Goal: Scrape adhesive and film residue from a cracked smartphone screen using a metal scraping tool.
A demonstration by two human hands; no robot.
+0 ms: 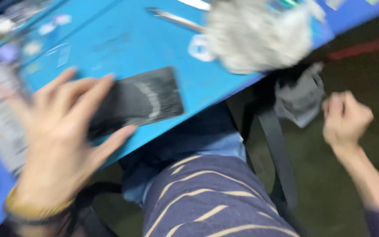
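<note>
My left hand rests with spread fingers on one end of a black flat phone-like slab with a cracked, scuffed face, lying near the front edge of a blue work mat. My right hand hangs off the table to the right, fingers curled into a loose fist, and I cannot see anything in it. The whole view is blurred by motion.
A grey-white crumpled cloth lies at the mat's far right, with a thin metal tool beside it. Small parts sit at the far left. A grey bag with black strap hangs below the table. My striped shirt fills the bottom.
</note>
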